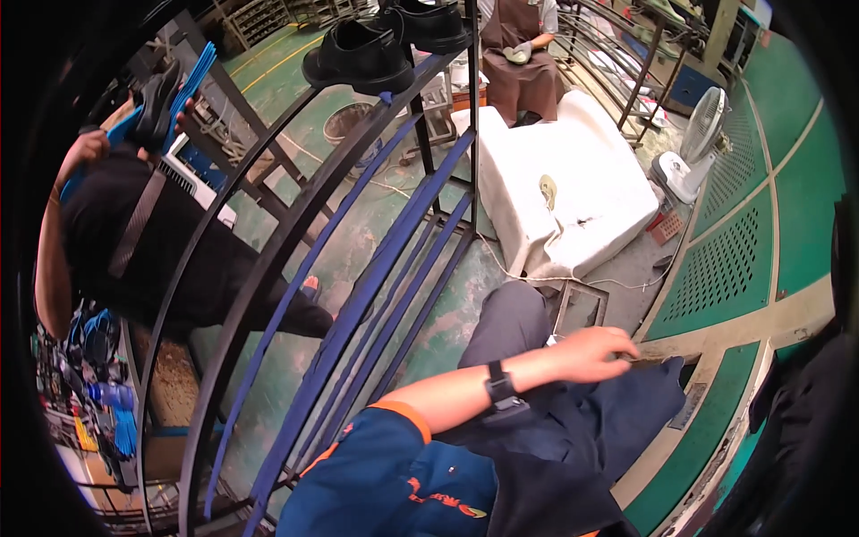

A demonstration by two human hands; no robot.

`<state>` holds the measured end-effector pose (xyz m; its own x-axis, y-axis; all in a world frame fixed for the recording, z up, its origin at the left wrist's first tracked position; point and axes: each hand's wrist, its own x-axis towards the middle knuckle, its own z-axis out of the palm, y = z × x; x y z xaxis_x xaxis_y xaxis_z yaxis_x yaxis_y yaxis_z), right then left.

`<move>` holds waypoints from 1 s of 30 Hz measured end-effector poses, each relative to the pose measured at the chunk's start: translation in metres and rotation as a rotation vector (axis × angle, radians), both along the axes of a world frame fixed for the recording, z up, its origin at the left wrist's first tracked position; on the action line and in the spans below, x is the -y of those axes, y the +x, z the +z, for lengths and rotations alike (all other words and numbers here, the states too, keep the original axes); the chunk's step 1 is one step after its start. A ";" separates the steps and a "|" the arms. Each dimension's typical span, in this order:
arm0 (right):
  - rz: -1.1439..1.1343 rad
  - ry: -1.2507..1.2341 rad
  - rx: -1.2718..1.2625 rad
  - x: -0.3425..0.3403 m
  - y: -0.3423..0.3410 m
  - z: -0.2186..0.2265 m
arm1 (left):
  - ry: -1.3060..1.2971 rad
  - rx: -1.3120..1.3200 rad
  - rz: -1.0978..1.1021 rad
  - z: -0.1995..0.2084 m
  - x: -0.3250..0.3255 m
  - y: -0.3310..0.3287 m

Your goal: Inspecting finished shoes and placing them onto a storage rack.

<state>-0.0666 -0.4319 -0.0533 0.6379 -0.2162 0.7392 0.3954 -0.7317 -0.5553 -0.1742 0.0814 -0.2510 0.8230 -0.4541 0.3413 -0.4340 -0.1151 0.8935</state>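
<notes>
My left hand (592, 353), with a black watch (502, 387) on its wrist, reaches across above my lap. Its fingers are loosely bent and apart, with nothing seen in them. Beneath it is dark navy cloth (626, 421) over my leg, close to the green machine panel (716, 286); I cannot tell whether the hand touches either. My right hand is out of the picture.
On my left stands a black metal rack (246, 300) with blue-wrapped bars, black shoes (358, 58) on top. Beyond it a person (170, 242) holds a dark shoe (157, 107). Ahead are a white block (573, 170), a fan (702, 134) and an aproned person (522, 67).
</notes>
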 end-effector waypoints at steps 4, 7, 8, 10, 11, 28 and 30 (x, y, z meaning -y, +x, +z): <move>-0.107 0.037 -0.063 -0.009 -0.085 0.000 | -0.292 -0.098 -0.299 0.039 0.051 0.016; -0.260 0.049 -0.150 -0.011 -0.189 0.008 | -0.471 -0.447 -0.557 0.061 0.079 0.025; -0.328 0.048 -0.172 -0.017 -0.224 0.017 | -0.605 -0.651 -0.652 0.075 0.080 0.023; -0.364 0.262 -0.112 -0.062 -0.244 0.012 | -0.845 -0.922 -0.851 0.093 0.091 0.003; -0.242 0.492 -0.290 -0.101 -0.219 -0.027 | -0.970 -0.991 -0.835 0.090 0.084 -0.007; 0.913 1.605 -0.718 -0.291 -0.120 -0.233 | -0.058 -0.507 0.080 -0.003 -0.003 -0.056; 0.896 1.745 -0.776 -0.279 -0.119 -0.233 | -0.039 -0.559 0.041 0.004 0.005 -0.043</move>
<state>-0.1855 -0.1528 -0.2858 0.9388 0.2424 -0.2445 -0.3339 0.8147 -0.4740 -0.2169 0.0763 -0.2470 0.9001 -0.4140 -0.1357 0.1105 -0.0845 0.9903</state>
